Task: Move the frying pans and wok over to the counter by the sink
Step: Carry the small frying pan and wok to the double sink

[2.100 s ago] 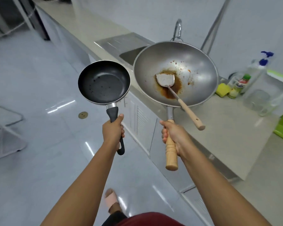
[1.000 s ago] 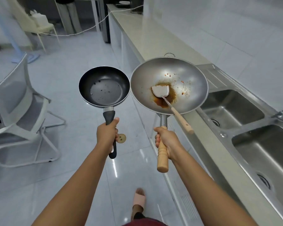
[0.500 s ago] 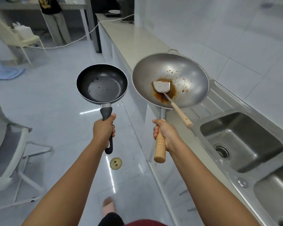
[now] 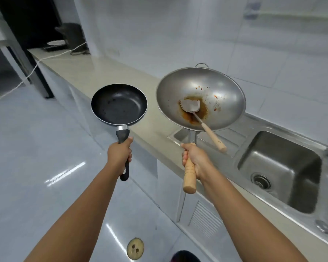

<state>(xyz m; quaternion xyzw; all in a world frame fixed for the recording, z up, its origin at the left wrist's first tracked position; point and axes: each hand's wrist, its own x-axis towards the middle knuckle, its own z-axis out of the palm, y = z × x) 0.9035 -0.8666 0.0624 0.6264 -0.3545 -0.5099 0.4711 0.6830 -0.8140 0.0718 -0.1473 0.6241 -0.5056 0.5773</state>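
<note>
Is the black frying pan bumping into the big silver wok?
Apart. The head view shows a strip of beige counter between the frying pan rim and the wok rim.

Small black frying pan [image 4: 119,104] held level over the floor beside the tabletop [image 4: 95,72]; steel wok [image 4: 222,95], sauce-stained, spatula [image 4: 201,118] inside, raised above the tabletop's edge near the sink [image 4: 278,167]

Frying pan [image 4: 119,104] in left hand [image 4: 119,153] above the floor [image 4: 36,148] just off the counter [image 4: 102,72] front edge, wok [image 4: 201,97] in right hand [image 4: 195,160] over the counter beside the sink [image 4: 280,171], spatula [image 4: 199,118] lying in the wok.
</note>
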